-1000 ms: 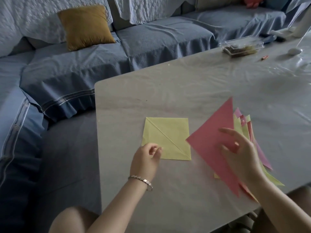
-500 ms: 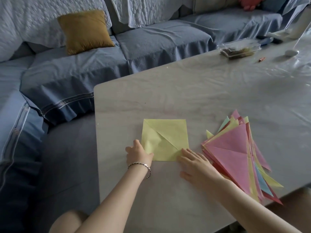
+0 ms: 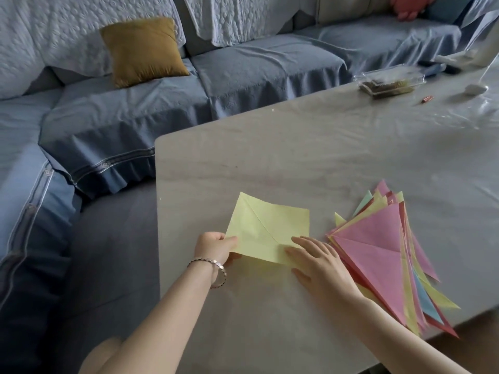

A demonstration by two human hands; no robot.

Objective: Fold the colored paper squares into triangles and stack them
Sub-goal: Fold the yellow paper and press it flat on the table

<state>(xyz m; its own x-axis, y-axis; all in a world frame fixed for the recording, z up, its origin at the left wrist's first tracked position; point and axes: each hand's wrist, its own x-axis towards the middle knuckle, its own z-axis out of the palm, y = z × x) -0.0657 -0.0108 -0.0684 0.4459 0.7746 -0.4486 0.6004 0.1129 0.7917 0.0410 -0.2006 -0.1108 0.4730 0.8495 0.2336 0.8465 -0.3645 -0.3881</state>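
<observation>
Nearest the camera two bare forearms reach out over the pale surface [image 3: 270, 157], the left wrist wearing a thin bracelet [image 3: 216, 268]. The left hand [image 3: 216, 245] has thumb and fingers curled onto the near left corner of the yellow paper square [image 3: 267, 228], pinching it, and that side of the sheet looks lifted a little off the surface. The right hand [image 3: 321, 263] lies flat, fingers straight and slightly spread, its fingertips pressing on the sheet's near right corner and gripping nothing. The sheet shows a diagonal crease running from its far left corner toward the right hand. Just beside the right hand, on its right, lies the stack of folded triangles [image 3: 378, 252], fanned out with a pink one on top and yellow, blue and red edges showing beneath; the stack's near tip reaches the edge of the surface. Well beyond, toward the far right, stand a clear plastic container [image 3: 388, 82], a small red item [image 3: 427, 99] and a white object [image 3: 476, 89]. Behind the surface runs a blue-covered sofa [image 3: 256, 71] with a mustard cushion [image 3: 143, 49] on its seat.
</observation>
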